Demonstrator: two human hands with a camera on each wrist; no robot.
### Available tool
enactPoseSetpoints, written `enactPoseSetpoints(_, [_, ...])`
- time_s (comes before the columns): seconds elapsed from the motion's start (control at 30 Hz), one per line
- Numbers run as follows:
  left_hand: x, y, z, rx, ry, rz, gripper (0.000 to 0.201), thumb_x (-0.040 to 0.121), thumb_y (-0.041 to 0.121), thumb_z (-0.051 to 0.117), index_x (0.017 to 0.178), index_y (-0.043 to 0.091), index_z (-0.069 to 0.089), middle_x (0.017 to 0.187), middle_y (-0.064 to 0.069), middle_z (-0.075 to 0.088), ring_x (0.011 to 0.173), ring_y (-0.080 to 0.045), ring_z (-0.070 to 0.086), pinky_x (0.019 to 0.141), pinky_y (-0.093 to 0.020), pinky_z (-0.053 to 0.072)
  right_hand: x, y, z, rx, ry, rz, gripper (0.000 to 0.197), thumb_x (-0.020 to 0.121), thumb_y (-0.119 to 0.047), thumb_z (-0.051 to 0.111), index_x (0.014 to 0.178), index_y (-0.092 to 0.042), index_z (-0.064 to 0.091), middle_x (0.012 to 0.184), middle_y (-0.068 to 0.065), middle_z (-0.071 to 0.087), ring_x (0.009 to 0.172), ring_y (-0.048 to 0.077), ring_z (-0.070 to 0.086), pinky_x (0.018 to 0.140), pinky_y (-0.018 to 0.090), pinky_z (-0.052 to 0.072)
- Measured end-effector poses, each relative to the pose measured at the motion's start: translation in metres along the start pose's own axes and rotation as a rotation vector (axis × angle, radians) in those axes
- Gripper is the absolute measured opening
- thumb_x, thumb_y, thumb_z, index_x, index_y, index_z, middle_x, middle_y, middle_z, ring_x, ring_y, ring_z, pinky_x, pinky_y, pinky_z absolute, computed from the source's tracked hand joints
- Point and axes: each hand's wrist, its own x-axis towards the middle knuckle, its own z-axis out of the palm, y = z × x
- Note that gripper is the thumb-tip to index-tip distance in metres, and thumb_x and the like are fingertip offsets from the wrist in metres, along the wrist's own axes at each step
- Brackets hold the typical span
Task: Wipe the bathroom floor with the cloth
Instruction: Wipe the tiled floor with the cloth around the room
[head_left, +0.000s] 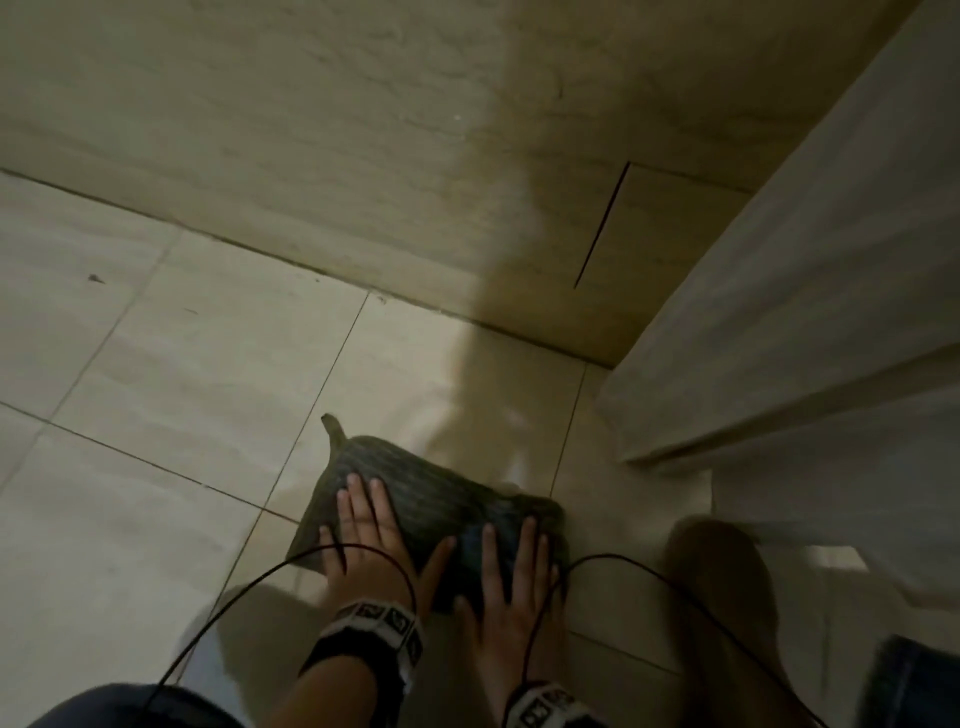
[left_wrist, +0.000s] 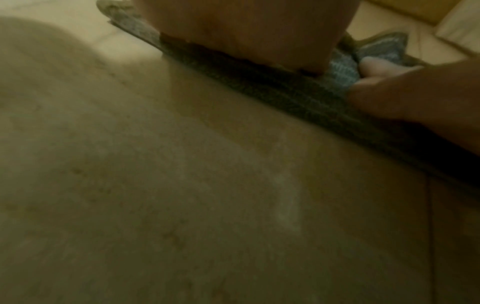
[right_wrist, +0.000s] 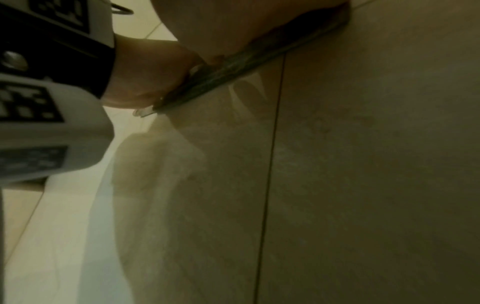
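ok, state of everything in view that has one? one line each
cloth: spread flat on the floor, one corner sticking out toward the wall
left hand: flat on the cloth, fingers straight, pressing down
right hand: flat on the cloth beside the left, fingers straight
floor: tiled, a few dark specks near the wall
wall: tiled, partly in shadow
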Motion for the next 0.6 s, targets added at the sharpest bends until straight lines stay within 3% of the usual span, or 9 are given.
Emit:
enactPoseSetpoints(0.03, [-0.001, 0.004, -0.005, 0.009, 0.023, 0.002, 0.113, 0.079, 0.086, 0.002, 0.153, 0.002, 0.022, 0.159, -0.020, 0.022, 0.143, -0.034, 0.024, 0.107, -0.057, 0.029, 0.004, -0.004, -0.004, 0.008, 0.017, 0.007, 0.067, 0.097, -0.061, 0.011, 0.153, -0.026, 0.026, 0.158, 0.015, 0.026, 0.136, 0.033, 0.032, 0.101, 0.045, 0.024])
enactPoseSetpoints(0.1, [0.004, 0.015, -0.017, 0.062, 0.050, -0.023, 0.114, 0.076, 0.088, 0.000, 0.155, 0.005, -0.005, 0.163, -0.019, -0.006, 0.150, -0.033, 0.003, 0.117, -0.055, 0.013, 0.018, -0.009, -0.014, 0.049, 0.047, 0.007, 0.063, 0.099, -0.057, 0.017, 0.153, -0.029, 0.029, 0.160, 0.014, 0.024, 0.140, 0.032, 0.028, 0.105, 0.045, 0.020])
enactPoseSetpoints(0.17, [0.022, 0.032, -0.031, 0.031, 0.050, -0.046, 0.113, 0.079, 0.086, 0.011, 0.149, 0.006, -0.027, 0.156, -0.017, -0.032, 0.148, -0.032, -0.020, 0.120, -0.053, -0.002, 0.046, -0.009, -0.028, 0.094, 0.090, 0.012, 0.060, 0.097, -0.052, 0.025, 0.153, -0.029, 0.030, 0.160, 0.016, 0.022, 0.142, 0.033, 0.025, 0.109, 0.045, 0.018])
enactPoseSetpoints(0.2, [0.033, 0.043, -0.039, 0.006, 0.060, -0.043, 0.113, 0.080, 0.085, 0.016, 0.148, 0.007, -0.030, 0.155, -0.017, -0.036, 0.147, -0.032, -0.024, 0.120, -0.053, -0.005, 0.063, -0.007, -0.037, 0.093, 0.133, 0.017, 0.062, 0.096, -0.051, 0.027, 0.153, -0.029, 0.028, 0.160, 0.017, 0.020, 0.143, 0.035, 0.024, 0.111, 0.046, 0.016])
enactPoseSetpoints(0.27, [0.057, 0.068, -0.055, -0.018, 0.102, 0.007, 0.114, 0.081, 0.085, 0.021, 0.149, 0.008, -0.029, 0.156, -0.016, -0.034, 0.147, -0.032, -0.024, 0.120, -0.053, -0.006, 0.097, -0.001, -0.061, 0.064, 0.161, 0.032, 0.062, 0.098, -0.051, 0.022, 0.156, -0.031, 0.012, 0.163, 0.016, 0.001, 0.149, 0.034, 0.009, 0.116, 0.045, 0.005])
enactPoseSetpoints(0.37, [0.085, 0.093, -0.069, -0.026, 0.120, 0.046, 0.116, 0.080, 0.086, 0.026, 0.149, 0.010, -0.027, 0.157, -0.014, -0.032, 0.147, -0.029, -0.024, 0.118, -0.052, -0.010, 0.133, 0.009, -0.089, 0.050, 0.053, 0.062, 0.061, 0.103, -0.048, 0.022, 0.155, -0.037, -0.008, 0.161, 0.008, -0.024, 0.149, 0.027, -0.016, 0.119, 0.041, -0.007])
enactPoseSetpoints(0.5, [0.084, 0.093, -0.067, 0.010, 0.102, 0.081, 0.114, 0.080, 0.086, 0.025, 0.149, 0.011, -0.029, 0.157, -0.012, -0.034, 0.147, -0.028, -0.025, 0.118, -0.051, -0.011, 0.120, 0.018, -0.079, 0.092, 0.041, 0.054, 0.061, 0.103, -0.047, 0.025, 0.155, -0.037, -0.007, 0.160, 0.006, -0.026, 0.149, 0.025, -0.017, 0.118, 0.040, -0.008])
enactPoseSetpoints(0.6, [0.047, 0.084, -0.038, 0.061, 0.065, 0.142, 0.111, 0.081, 0.085, 0.016, 0.147, 0.009, -0.032, 0.156, -0.013, -0.034, 0.147, -0.029, -0.025, 0.118, -0.053, -0.010, 0.076, 0.031, -0.039, 0.080, 0.196, 0.065, 0.064, 0.098, -0.046, 0.027, 0.157, -0.032, 0.006, 0.162, 0.009, -0.016, 0.148, 0.028, -0.004, 0.117, 0.049, 0.005])
